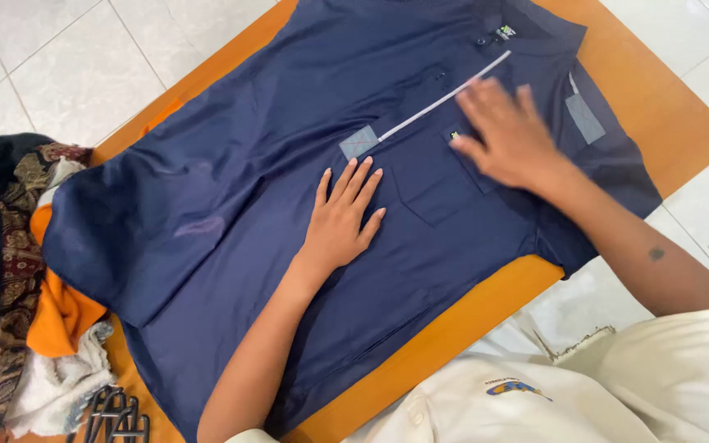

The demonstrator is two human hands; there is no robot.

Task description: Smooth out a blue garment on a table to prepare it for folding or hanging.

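A navy blue polo shirt (240, 164) lies spread flat on an orange board (658, 107), collar toward the upper right, with a grey placket strip and a chest pocket. My left hand (340, 215) rests flat on the shirt's middle, fingers apart, just left of the pocket. My right hand (509, 135) lies palm down on the chest near the placket and pocket top; it is blurred. Neither hand grips anything.
A heap of clothes (18, 271) sits at the left: black, patterned brown, orange and white pieces. Dark metal hangers (112, 414) lie at the lower left. White floor tiles (59, 57) surround the board. My white shirt (584, 394) fills the lower right.
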